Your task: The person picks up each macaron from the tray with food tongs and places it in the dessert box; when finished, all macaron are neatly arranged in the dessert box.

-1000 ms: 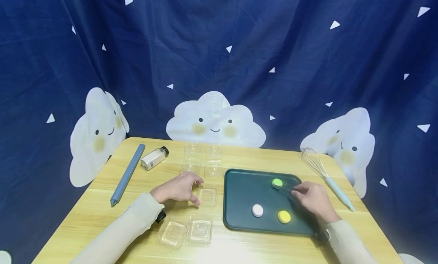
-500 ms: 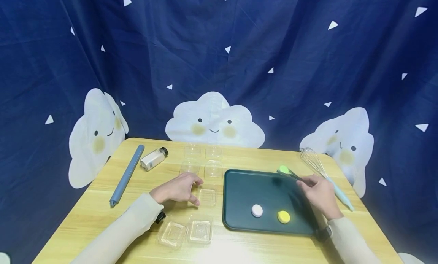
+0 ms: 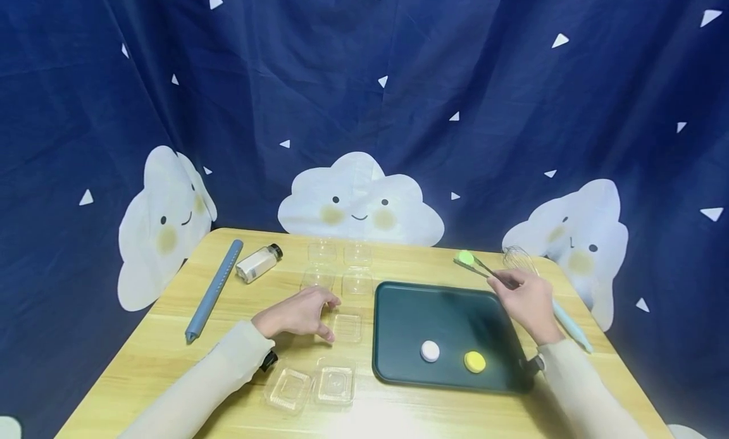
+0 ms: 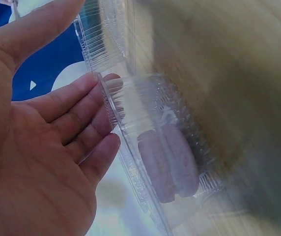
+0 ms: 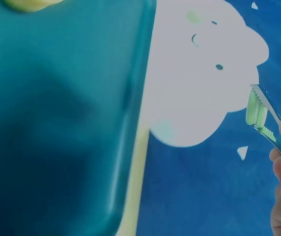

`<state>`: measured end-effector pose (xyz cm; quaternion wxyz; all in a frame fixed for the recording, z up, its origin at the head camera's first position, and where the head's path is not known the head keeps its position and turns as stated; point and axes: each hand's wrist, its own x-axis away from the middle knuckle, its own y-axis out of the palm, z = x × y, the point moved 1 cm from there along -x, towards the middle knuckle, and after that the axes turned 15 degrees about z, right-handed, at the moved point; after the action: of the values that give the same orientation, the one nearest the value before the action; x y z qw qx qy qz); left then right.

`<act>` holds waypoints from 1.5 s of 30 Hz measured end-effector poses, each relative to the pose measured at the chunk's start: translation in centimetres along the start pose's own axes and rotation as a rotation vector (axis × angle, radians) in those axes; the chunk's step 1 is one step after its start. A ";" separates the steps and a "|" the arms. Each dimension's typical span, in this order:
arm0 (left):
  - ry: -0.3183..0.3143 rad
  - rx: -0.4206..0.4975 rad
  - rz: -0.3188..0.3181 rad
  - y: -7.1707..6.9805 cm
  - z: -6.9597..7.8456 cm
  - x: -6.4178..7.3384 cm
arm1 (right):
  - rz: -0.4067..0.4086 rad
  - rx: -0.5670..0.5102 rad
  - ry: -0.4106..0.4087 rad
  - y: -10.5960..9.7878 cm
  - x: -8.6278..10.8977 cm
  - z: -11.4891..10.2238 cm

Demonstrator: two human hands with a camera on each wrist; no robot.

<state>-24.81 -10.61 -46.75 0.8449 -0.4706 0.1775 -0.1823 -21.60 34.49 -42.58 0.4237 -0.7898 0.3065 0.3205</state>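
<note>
My right hand (image 3: 526, 302) holds small metal tongs (image 3: 479, 268) above the tray's far right edge. Between their serrated tips sits a green macaron (image 3: 465, 257), which the right wrist view shows edge-on (image 5: 256, 109). A dark green tray (image 3: 410, 325) carries a white macaron (image 3: 429, 351) and a yellow macaron (image 3: 474, 362). Left of it, my left hand (image 3: 299, 312) rests beside a clear plastic clamshell box (image 3: 346, 327), thumb and fingers spread apart. In the left wrist view its fingertips touch the box rim, and a pinkish macaron (image 4: 167, 164) shows through the plastic.
Several clear boxes (image 3: 357, 281) stand behind my left hand, and open clear box parts (image 3: 334, 385) lie in front. A blue rolling pin (image 3: 213, 291) and a black-capped jar (image 3: 259, 264) lie at the left. A whisk (image 3: 572, 325) lies right of the tray.
The tongs have lifted the green macaron off the tray, and my right hand has carried it up and away over the far edge. The left hand has stayed in place.
</note>
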 end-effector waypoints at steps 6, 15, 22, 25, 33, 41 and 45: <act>-0.012 0.008 0.001 -0.1 0.2 -0.1 | 0.042 -0.056 -0.052 0.6 -0.8 -2.1; -0.006 0.011 -0.001 -0.1 0.2 -0.1 | 0.092 -0.194 -0.174 2.0 -1.4 -5.0; -0.018 0.018 -0.006 -0.2 0.3 0.0 | 0.074 -0.261 -0.185 2.7 -1.6 -7.1; -0.024 0.021 -0.006 -0.2 0.3 0.0 | 0.044 -0.289 -0.174 3.1 -1.6 -7.9; -0.021 0.014 -0.007 -0.2 0.3 0.0 | -0.007 -0.319 -0.186 3.9 -1.7 -10.0; -0.024 0.018 -0.007 -0.2 0.3 0.1 | -0.064 -0.342 -0.226 4.7 -1.5 -11.5; -0.025 0.020 -0.007 -0.3 0.3 0.2 | -0.092 -0.368 -0.249 5.3 -1.0 -12.1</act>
<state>-24.54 -10.62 -46.42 0.8510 -0.4649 0.1635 -0.1814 -23.29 21.79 -39.03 0.3213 -0.8214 0.1519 0.4461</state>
